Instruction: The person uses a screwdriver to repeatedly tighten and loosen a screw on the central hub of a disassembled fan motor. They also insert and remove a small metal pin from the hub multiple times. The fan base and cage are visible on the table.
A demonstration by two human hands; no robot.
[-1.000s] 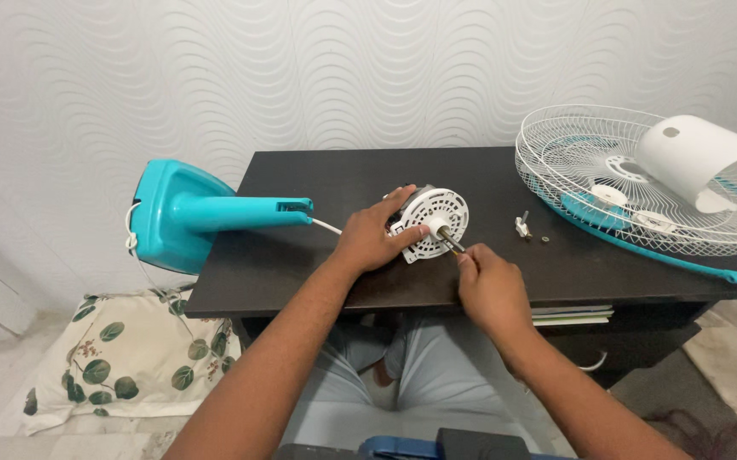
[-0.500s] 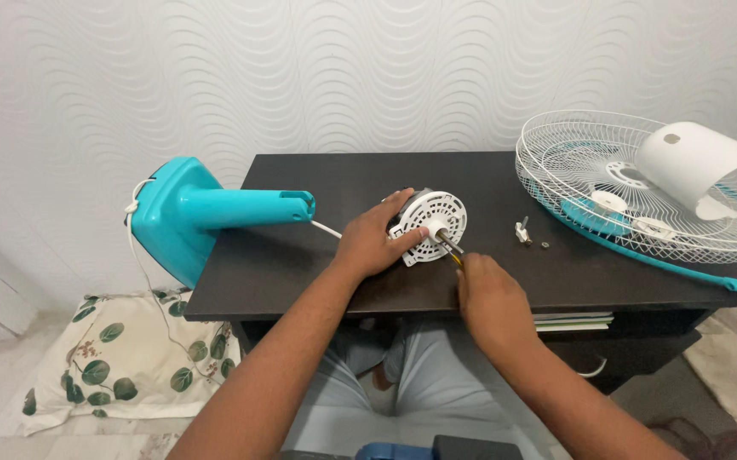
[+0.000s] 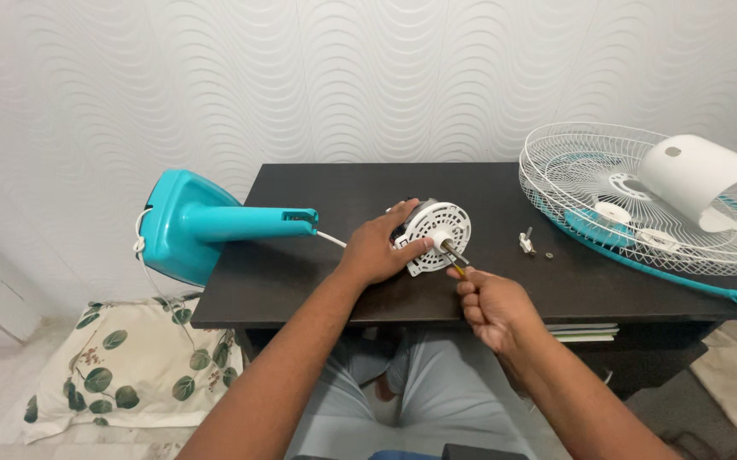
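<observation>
Against a white wave-patterned wall, the dark rectangular table carries a round white fan motor housing, which the left hand grips from the side. Just beside it, the right hand is clenched around a yellow-handled screwdriver whose tip meets the housing. Near the table's right end rests a white wire fan grille.

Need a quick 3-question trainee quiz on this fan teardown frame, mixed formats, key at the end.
1. True or false: the left hand rests on the white fan motor.
2. What does the right hand hold? A) screwdriver B) pliers C) hammer
3. Fill in: the teal fan base overhangs the table's ____ edge.

Key: 1 true; 2 A; 3 left.
</observation>
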